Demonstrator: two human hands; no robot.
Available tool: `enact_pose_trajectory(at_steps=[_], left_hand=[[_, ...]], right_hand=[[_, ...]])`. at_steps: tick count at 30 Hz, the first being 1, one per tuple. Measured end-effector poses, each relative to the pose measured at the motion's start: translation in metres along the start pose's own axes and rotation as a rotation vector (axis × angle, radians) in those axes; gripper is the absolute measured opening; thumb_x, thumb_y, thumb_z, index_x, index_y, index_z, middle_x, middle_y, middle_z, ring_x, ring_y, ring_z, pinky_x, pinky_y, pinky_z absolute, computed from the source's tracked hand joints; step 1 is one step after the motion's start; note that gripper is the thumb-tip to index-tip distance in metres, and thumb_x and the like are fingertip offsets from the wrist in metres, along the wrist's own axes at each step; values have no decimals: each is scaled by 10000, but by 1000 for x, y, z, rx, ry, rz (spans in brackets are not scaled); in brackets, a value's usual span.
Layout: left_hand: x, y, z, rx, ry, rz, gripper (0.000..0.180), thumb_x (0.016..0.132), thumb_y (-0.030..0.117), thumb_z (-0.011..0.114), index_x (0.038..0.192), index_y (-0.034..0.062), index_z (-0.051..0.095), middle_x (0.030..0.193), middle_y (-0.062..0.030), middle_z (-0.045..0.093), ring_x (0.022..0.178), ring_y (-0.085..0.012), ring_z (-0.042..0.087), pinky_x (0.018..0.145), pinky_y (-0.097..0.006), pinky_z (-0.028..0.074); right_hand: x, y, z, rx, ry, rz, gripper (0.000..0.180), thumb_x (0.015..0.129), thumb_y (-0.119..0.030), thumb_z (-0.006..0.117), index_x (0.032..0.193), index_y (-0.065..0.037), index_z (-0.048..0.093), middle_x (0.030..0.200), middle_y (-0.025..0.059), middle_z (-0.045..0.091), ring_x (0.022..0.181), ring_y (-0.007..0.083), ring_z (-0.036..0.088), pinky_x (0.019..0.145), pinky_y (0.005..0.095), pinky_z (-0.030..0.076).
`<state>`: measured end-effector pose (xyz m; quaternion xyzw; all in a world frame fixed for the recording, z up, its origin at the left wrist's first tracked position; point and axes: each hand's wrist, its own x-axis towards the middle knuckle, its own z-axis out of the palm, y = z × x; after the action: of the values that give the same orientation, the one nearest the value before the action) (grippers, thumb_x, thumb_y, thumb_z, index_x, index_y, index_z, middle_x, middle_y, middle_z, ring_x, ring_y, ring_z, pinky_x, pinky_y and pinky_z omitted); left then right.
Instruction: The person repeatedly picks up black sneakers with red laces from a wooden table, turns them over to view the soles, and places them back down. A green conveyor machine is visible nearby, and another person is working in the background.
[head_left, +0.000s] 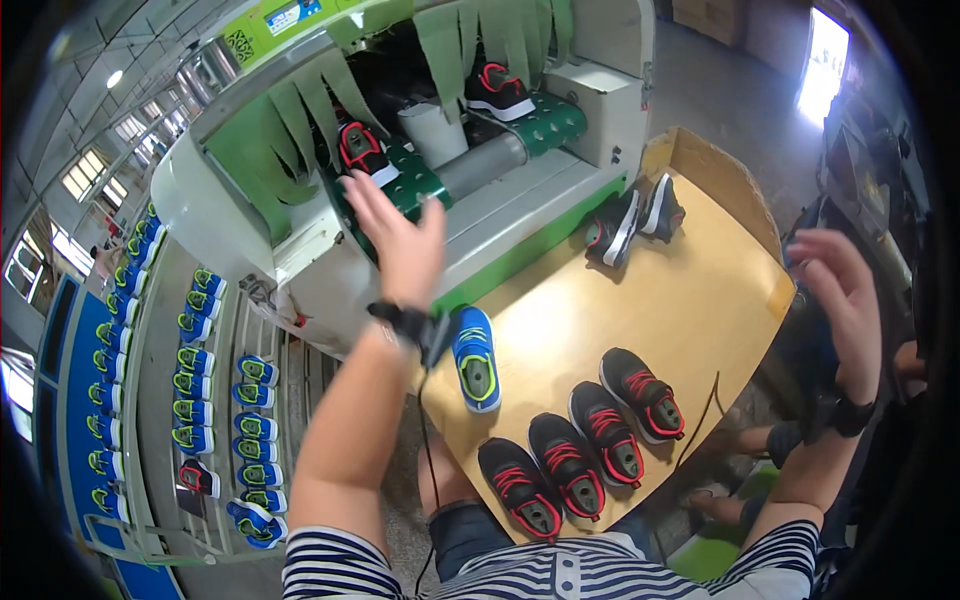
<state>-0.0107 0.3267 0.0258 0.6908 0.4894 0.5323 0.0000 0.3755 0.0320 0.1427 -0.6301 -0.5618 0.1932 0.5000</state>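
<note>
My left hand [405,240] reaches toward the machine mouth, fingers stretched and holding nothing. Just beyond its fingertips, a black sneaker with red trim [362,150] rests on the green conveyor belt [415,180]. A second black and red sneaker [499,93] sits on the belt's right part, under the hanging strips. My right hand [840,290] is raised past the table's right edge, its fingers apart and nothing in them. Below my left wrist a blue sneaker with lime trim [475,360] lies on the table. Several black sneakers with red laces [565,455] line the near edge.
Two black sneakers with white soles [613,228] lie on their sides at the table's [690,310] far end, by a cardboard edge [725,185]. Racks at left hold rows of blue sneakers [195,385]. A dark cable [432,480] hangs from my left wrist. Another person's legs show at right.
</note>
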Motion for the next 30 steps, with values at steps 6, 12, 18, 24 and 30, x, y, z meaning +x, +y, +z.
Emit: enact_pose_trajectory(at_steps=[6,12,18,24,30], left_hand=[[114,-63,41,125,25,-523,1108,753,253,858,1555,-99,180,1425,-366,507,1342,-456,520,1140,-433,405],[118,-72,23,-259,226,-519,562,776,192,829,1236,-14,581,1088,-130,695,967,-272,675,913,-416,515],[-16,89,-54,-1186,-285,-552,418,974,119,674,1362,39,540,1272,-87,631,1204,-232,610,1045,-456,508],[-139,142,-89,-1364,-857,-618,695,918,23,728,1523,6,386,1468,-90,529,1345,-188,515,1159,-369,381],[-164,158,-105,-1359,-1092,-540,972,879,-32,692,1658,55,118,1535,-99,451,1392,-178,465,1157,-342,359]], right_hand=[[-41,32,19,56,-13,123,269,935,-96,686,1181,11,661,1092,60,706,986,136,648,925,294,506],[-62,57,9,164,-75,260,279,930,-88,680,1189,13,658,1083,76,704,1047,148,653,940,297,502],[-69,41,55,420,-254,268,482,975,-116,656,1429,-18,526,1336,125,617,1234,200,593,1032,354,486],[-92,42,166,1350,-324,298,700,987,-450,674,1529,-92,414,1505,85,519,1391,241,490,1168,444,393],[-126,54,182,1374,-137,300,790,930,-534,703,1551,-158,392,1512,75,516,1400,255,488,1181,486,370]])
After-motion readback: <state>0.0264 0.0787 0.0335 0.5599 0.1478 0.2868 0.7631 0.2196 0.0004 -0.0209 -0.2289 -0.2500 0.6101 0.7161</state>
